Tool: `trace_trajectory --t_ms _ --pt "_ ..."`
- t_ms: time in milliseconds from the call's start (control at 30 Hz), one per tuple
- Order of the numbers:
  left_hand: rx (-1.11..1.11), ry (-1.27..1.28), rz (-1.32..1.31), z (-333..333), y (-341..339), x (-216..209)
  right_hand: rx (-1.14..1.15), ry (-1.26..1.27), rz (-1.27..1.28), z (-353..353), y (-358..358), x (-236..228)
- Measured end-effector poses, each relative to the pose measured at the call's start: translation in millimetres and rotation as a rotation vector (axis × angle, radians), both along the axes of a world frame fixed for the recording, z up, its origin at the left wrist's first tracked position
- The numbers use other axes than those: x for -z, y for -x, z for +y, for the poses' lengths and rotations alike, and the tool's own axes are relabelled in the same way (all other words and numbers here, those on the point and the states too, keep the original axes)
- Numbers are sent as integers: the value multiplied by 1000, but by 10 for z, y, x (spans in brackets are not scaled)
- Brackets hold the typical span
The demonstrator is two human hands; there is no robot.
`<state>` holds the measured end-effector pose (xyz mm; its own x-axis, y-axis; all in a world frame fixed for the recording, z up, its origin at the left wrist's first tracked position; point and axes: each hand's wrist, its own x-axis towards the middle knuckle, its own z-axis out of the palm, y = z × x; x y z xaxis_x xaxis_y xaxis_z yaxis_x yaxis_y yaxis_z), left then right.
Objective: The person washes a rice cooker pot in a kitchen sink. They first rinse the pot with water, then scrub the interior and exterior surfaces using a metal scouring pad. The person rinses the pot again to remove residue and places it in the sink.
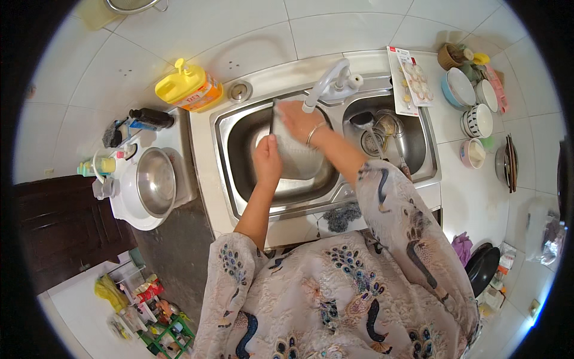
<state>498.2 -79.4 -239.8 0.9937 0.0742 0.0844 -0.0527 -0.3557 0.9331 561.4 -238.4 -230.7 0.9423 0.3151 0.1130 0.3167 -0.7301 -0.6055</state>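
A flat, pale grey cutting board with a dark edge and rounded corners is tilted over the left sink basin. My left hand grips its left edge, thumb on the near face and fingers behind. Across the upper part of the board lies my right hand, fingers stretched out over the surface, a bracelet on the wrist. Just above that hand is the spout of the white faucet. Whether water is running I cannot make out.
In the right basin lie a ladle and other metal utensils. A yellow pump jug stands at the back left. Bowls and flat packages are on the right counter. A dark scouring pad sits at the front edge.
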Motion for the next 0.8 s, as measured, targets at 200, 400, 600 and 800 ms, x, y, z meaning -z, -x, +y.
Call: trace_trajectory --t_ms 200,400,600,800 --pt "-392 607 242 65 -82 -82 -145 189 -504 -103 845 87" --pt "-399 523 89 -15 -36 -197 329 -658 86 -173 300 385" --pt "-313 678 271 -21 -62 -3 589 -1047 747 -321 361 463" --pt "-190 934 516 -107 -62 -20 602 -611 294 -350 336 279"
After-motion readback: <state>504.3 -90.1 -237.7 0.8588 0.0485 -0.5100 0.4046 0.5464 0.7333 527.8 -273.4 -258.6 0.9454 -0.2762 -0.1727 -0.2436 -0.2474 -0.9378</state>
